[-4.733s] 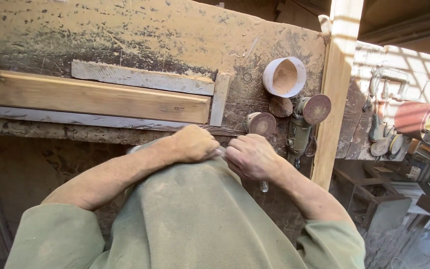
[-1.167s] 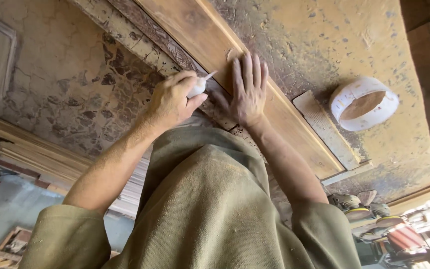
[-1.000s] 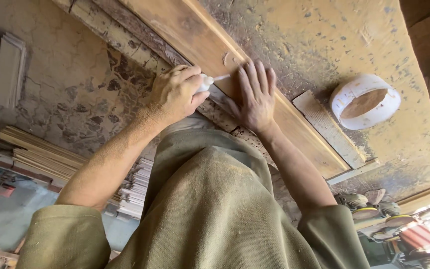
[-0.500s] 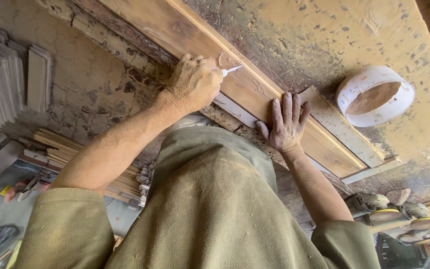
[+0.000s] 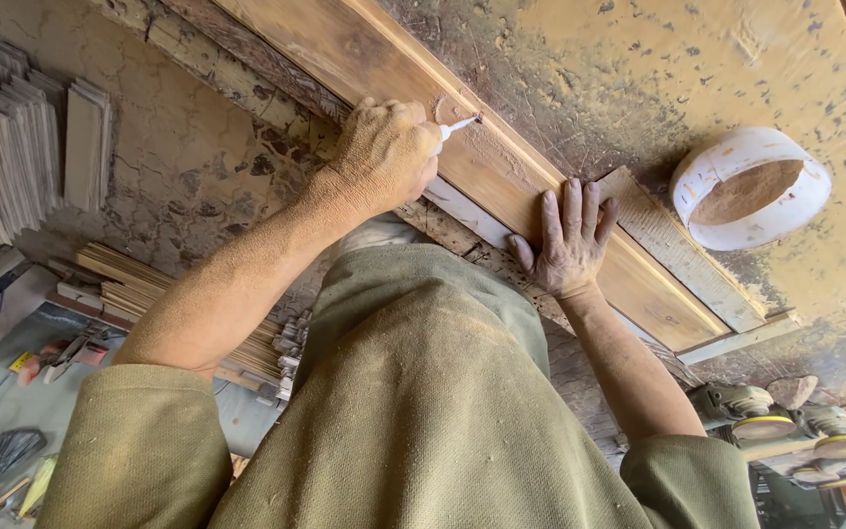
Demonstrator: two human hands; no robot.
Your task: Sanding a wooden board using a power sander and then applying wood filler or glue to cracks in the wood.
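Note:
A long wooden plank (image 5: 501,167) lies slantwise along the edge of a dusty workbench (image 5: 658,69). My left hand (image 5: 384,157) is closed around a small white glue bottle (image 5: 457,125). The bottle's thin nozzle touches a dark spot near the plank's far edge. My right hand (image 5: 570,240) lies flat on the plank, fingers spread, a little further right along it. A second, greyer strip of wood (image 5: 678,245) runs along the far side of the plank beside my right fingertips.
A white round tub (image 5: 748,186) with brown powder in it stands on the bench at the right. Sanding tools with discs (image 5: 785,416) lie at lower right. Stacks of thin wooden slats (image 5: 22,147) and strips (image 5: 129,284) sit on the floor at left.
My left hand has carried the glue bottle further along the plank and set its nozzle on the dark spot. My right hand slid right and pressed flat on the plank. Before that both hands were together at my apron.

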